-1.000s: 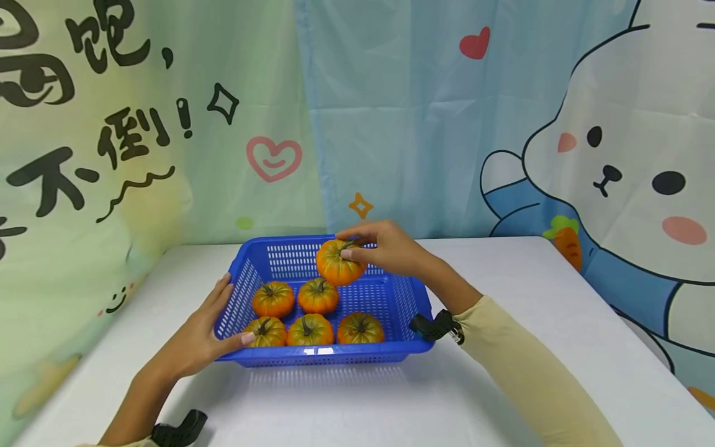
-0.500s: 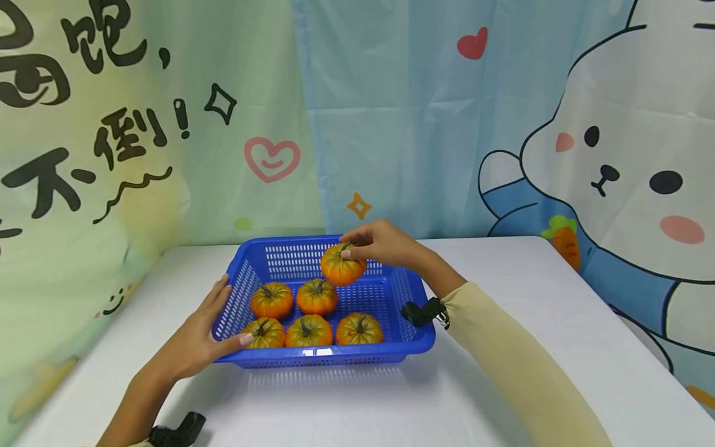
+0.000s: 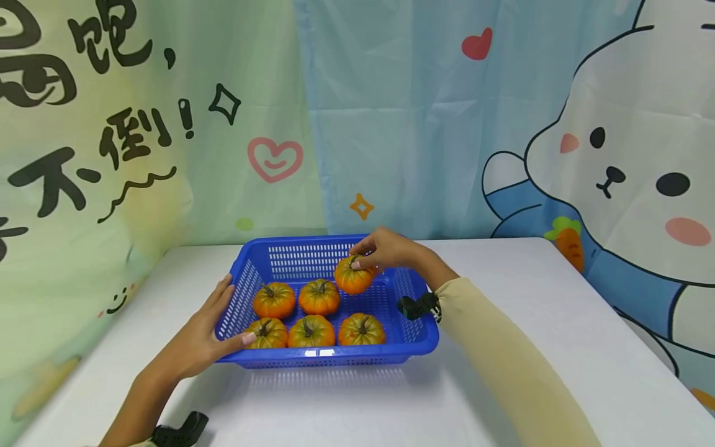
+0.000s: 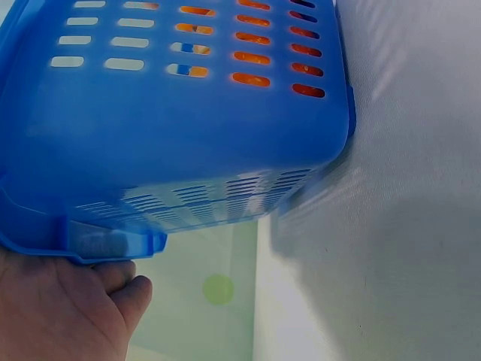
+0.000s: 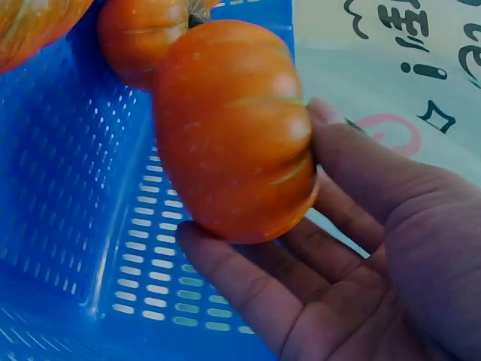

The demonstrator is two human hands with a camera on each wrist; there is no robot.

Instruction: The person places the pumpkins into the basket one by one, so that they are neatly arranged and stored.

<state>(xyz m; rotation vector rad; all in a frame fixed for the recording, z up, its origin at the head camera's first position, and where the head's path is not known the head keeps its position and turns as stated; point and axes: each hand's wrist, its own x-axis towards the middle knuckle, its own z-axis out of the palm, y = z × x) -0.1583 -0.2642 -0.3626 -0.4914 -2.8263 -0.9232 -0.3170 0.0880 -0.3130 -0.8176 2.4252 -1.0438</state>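
Observation:
Between thumb and fingers, my right hand holds a small orange pumpkin by its upper part, over the back right of a blue plastic basket. Seen from the right wrist, the pumpkin rests against the fingertips, thumb on its side. My left hand grips the basket's left end, thumb over the front corner and fingers along the rim; from the left wrist, bent fingers touch the rim's underside. Inside, two pumpkins sit behind a front row of three, including a right-hand pumpkin.
The basket stands on a white table. Behind hangs a printed curtain with cartoon drawings and lettering. Black wrist devices sit on both wrists. Bare basket floor shows to the right of the back pumpkins.
My right hand has carried the pumpkin rightward and slightly down, away from above the back row. My left hand stays on the basket's left end.

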